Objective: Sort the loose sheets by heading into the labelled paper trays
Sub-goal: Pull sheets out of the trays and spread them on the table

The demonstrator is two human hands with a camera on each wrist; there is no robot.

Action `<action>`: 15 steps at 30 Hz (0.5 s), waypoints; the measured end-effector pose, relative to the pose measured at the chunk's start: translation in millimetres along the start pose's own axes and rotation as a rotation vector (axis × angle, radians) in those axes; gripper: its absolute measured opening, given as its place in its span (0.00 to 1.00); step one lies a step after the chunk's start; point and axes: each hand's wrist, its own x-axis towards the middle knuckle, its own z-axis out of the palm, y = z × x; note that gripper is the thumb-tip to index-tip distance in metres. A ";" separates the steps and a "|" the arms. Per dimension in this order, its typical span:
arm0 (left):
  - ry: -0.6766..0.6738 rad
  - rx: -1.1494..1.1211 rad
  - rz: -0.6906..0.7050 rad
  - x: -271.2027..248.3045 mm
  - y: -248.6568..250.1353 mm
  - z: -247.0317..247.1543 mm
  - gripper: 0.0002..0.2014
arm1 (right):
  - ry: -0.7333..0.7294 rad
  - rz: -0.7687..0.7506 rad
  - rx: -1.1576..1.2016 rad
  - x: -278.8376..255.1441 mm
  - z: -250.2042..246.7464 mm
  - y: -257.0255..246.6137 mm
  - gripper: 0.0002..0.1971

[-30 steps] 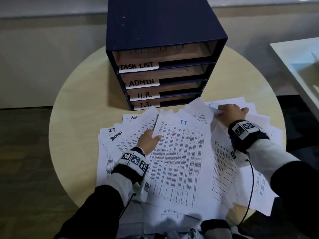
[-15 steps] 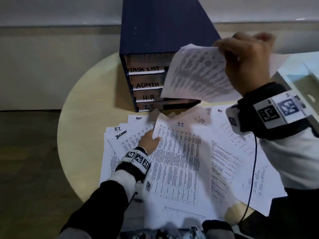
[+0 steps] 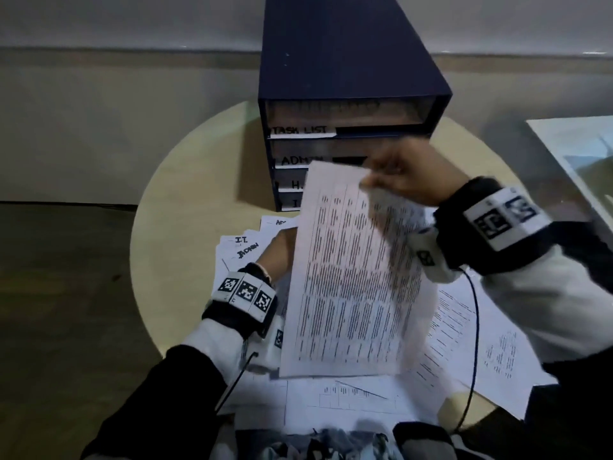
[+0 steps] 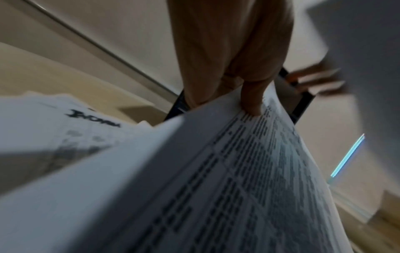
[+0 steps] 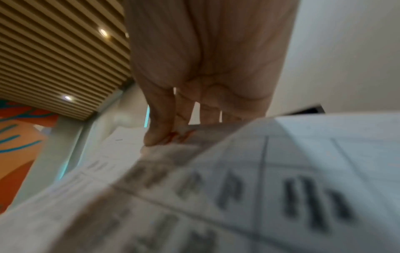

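Navy trays [image 3: 345, 61], white black-printed sheets [image 3: 351, 277], pale beige table [image 3: 185, 200].

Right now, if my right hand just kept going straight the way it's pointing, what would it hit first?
Probably the front of the tray unit. Your right hand, pinching the sheet by its top edge, points toward the lower trays near the ADMIN label. Depth is unclear, so the gap can't be judged.

The tray unit [image 3: 345, 104] stands at the back of the round table [image 3: 185, 227]. Loose sheets [image 3: 464, 343] lie spread before it. Above them a lifted sheet [image 3: 351, 277] hangs between the left hand [image 3: 278, 254] and right hand [image 3: 408, 180], hiding the lower trays' fronts.
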 end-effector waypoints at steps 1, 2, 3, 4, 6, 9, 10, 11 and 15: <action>-0.033 0.016 0.040 -1.3 1.0 2.2 0.10 | -0.020 0.041 0.001 2.3 14.4 7.9 0.11; -0.035 0.020 0.073 0.4 -1.0 4.4 0.07 | -0.042 0.078 -0.005 2.7 26.4 14.3 0.11; -0.015 0.009 0.091 0.1 0.5 8.1 0.07 | -0.054 0.116 -0.004 2.8 37.0 19.7 0.11; -0.004 -0.007 0.106 -0.3 1.0 11.9 0.09 | -0.048 0.155 0.007 2.0 45.4 23.4 0.09; -0.008 -0.055 0.117 -1.3 2.6 19.3 0.09 | -0.023 0.227 0.042 -1.2 56.4 27.7 0.06; -0.027 -0.160 0.052 -5.6 1.0 24.9 0.13 | 0.034 0.322 0.051 -5.1 64.9 38.3 0.11; -0.030 -0.172 0.026 -5.5 -2.5 26.3 0.22 | 0.064 0.347 0.064 -6.7 65.8 40.5 0.12; -0.043 -0.157 0.008 -7.3 -3.4 27.7 0.32 | 0.095 0.367 0.077 -8.2 66.5 41.5 0.13; 0.026 0.007 0.138 -2.7 0.6 35.7 0.18 | 0.292 0.432 0.237 -11.0 68.1 42.3 0.10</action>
